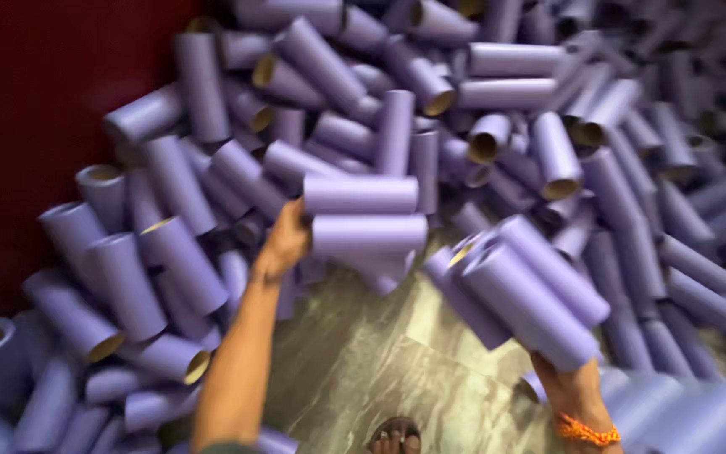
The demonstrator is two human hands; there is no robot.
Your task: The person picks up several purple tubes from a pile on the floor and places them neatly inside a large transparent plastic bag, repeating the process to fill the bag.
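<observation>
L hand [283, 244] clamps a stack of two lilac tubes [363, 214] by their ends; fingers hidden behind them. R hand [577, 391], w/ orange wrist thread [586, 431], mostly hidden under a tube bundle [523, 290] it grips. Tube pile [464, 109] all round, blurred. Toes [395, 437] cut off at bottom edge, on marble floor [380, 353].

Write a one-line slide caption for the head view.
Left hand grasps stacked purple tubes, right hand lifts a tube bundle beside a large tube pile.
</observation>
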